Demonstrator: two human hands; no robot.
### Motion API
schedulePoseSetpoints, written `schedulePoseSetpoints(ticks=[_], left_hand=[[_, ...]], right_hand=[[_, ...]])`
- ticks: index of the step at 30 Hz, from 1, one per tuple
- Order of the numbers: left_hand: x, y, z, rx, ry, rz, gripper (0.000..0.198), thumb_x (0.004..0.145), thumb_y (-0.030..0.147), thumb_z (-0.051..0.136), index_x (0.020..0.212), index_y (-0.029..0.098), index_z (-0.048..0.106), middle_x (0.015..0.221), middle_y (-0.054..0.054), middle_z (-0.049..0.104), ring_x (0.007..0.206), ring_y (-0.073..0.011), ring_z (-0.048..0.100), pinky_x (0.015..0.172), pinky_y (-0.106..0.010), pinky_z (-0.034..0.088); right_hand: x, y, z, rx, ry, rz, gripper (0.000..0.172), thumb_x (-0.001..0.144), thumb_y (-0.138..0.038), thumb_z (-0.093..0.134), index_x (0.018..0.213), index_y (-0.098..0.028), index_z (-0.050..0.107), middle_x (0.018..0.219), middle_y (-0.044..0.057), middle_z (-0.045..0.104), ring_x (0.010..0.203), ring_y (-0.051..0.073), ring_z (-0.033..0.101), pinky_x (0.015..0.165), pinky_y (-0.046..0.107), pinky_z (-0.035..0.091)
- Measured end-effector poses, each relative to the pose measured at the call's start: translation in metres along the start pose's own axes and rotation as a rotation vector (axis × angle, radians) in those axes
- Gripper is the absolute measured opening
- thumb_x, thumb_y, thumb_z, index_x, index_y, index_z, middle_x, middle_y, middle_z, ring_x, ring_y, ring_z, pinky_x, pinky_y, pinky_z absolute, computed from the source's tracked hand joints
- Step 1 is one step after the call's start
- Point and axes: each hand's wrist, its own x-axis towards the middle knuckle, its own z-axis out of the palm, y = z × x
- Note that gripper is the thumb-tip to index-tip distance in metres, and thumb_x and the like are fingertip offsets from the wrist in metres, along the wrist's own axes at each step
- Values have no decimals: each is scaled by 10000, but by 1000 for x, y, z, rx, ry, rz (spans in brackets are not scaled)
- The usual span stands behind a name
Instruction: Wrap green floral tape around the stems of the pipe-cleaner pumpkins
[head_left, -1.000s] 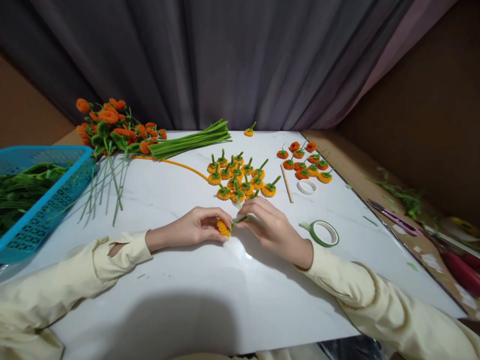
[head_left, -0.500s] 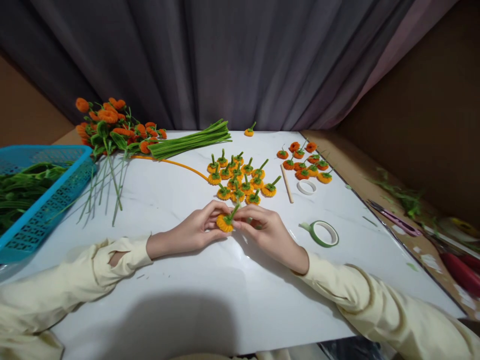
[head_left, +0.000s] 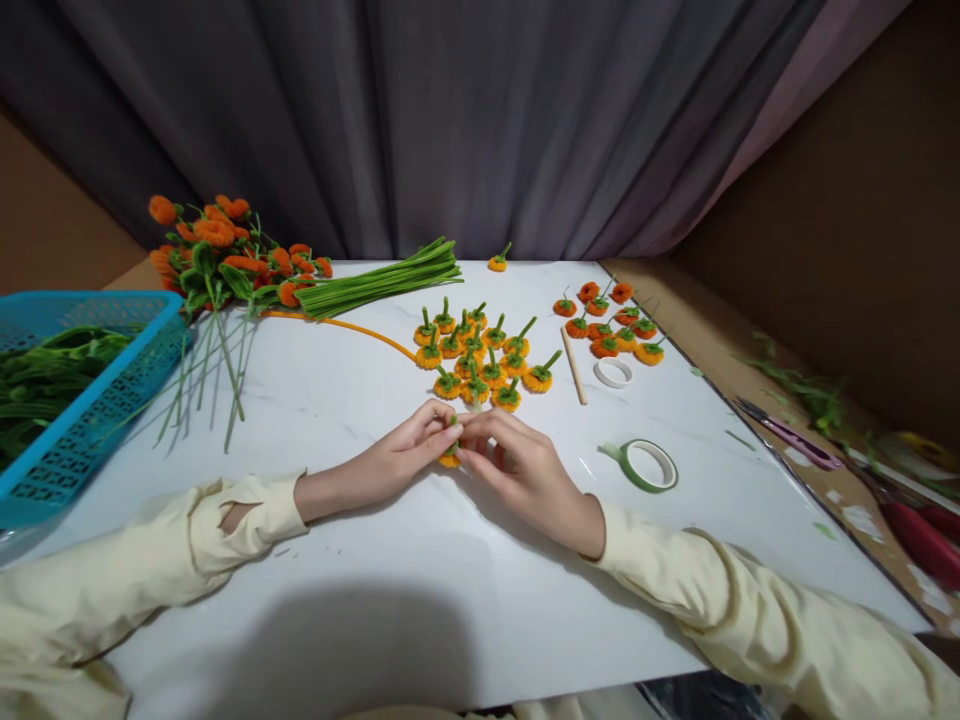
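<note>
Left hand (head_left: 409,445) and right hand (head_left: 525,465) meet, pinching one small yellow flower head (head_left: 450,460) over the counter (head_left: 555,620) — seemingly unfinished. Just beyond, a cluster of green-stemmed yellow heads (head_left: 474,392) appears done; a green stem bundle (head_left: 386,280) lies untouched.

A dark grey curtain (head_left: 450,130) hangs in deep folds across the back, with a pinkish strip (head_left: 814,95) at its right, between plain brown walls, left (head_left: 60,210) and right (head_left: 847,200). Before it stands a white, faintly veined table (head_left: 337,390), bordered at right by a brown board (head_left: 679,297). The light is dim, and a broad, rounded shadow (head_left: 360,640) darkens the table's near side.
</note>
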Motion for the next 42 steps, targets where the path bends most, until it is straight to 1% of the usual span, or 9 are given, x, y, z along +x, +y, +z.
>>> schedulePoseSetpoints(ticks=[7, 18, 21, 24, 26, 29, 33, 37, 42], left_hand=[[-2, -2, 2, -72, -7, -37, 299, 916, 502, 454, 928, 209, 399, 745, 44, 390, 630, -95, 337, 580, -212, 297], [0, -3, 1, -151, -11, -44, 288, 915, 499, 466, 962, 229, 376, 668, 71, 439, 560, -72, 373, 528, -180, 298], [2, -2, 1, -204, -25, -84, 333, 877, 510, 529, 981, 228, 386, 724, 59, 530, 587, -68, 478, 586, -190, 392], [4, -1, -2, -310, -77, -145, 375, 854, 491, 577, 1050, 209, 426, 935, -23, 607, 811, -131, 606, 805, -325, 484], [4, -1, -7, -283, -130, -164, 352, 850, 411, 614, 1087, 187, 483, 1075, -77, 594, 1018, -182, 586, 944, -385, 438], [4, -1, -13, -170, -170, -123, 319, 837, 303, 649, 1108, 169, 548, 1192, -101, 562, 1176, -200, 504, 1027, -361, 377], [5, -4, -16, -280, -210, -136, 362, 856, 343, 629, 1139, 153, 508, 1087, -100, 629, 940, -171, 640, 900, -355, 470], [5, -6, -17, -334, -255, -159, 354, 859, 405, 613, 1054, 180, 423, 899, -77, 702, 779, -155, 680, 736, -287, 486], [5, 2, -22, -185, -349, -167, 317, 887, 444, 547, 1012, 190, 404, 923, -93, 695, 824, -168, 675, 746, -310, 503]], right_hand=[[-1, 3, 3, 15, -21, 33, 51, 894, -177, 528, 939, -186, 550, 890, 47, 607, 730, 134, 556, 638, 252, 471], [-2, 0, 2, 92, -15, 79, 23, 885, -179, 542, 907, -179, 547, 857, 38, 570, 734, 124, 549, 619, 236, 488], [-1, 1, 3, 226, 0, 201, 137, 860, -200, 576, 989, -190, 531, 856, 28, 561, 750, 126, 574, 585, 220, 516], [1, 3, 1, 304, 38, 238, 332, 841, -200, 599, 1142, -212, 461, 913, 30, 547, 722, 117, 577, 529, 205, 518], [2, 5, -4, 210, 70, 169, 394, 846, -194, 594, 1211, -233, 452, 1027, 64, 532, 757, 127, 577, 554, 231, 529], [3, 9, -13, -51, 50, -44, 280, 884, -158, 514, 1147, -246, 562, 1222, 113, 487, 974, 197, 555, 731, 346, 538], [4, 15, -20, -314, -76, -259, 342, 863, -79, 456, 1144, -235, 573, 1187, 102, 574, 1172, 271, 434, 926, 500, 409], [4, 18, -19, -372, -99, -285, 220, 880, -110, 489, 1074, -192, 551, 1041, 89, 639, 1143, 260, 457, 916, 455, 363], [5, 15, -17, -322, -174, -278, 64, 910, -149, 482, 926, -187, 531, 883, 57, 623, 1004, 204, 512, 847, 362, 381]])
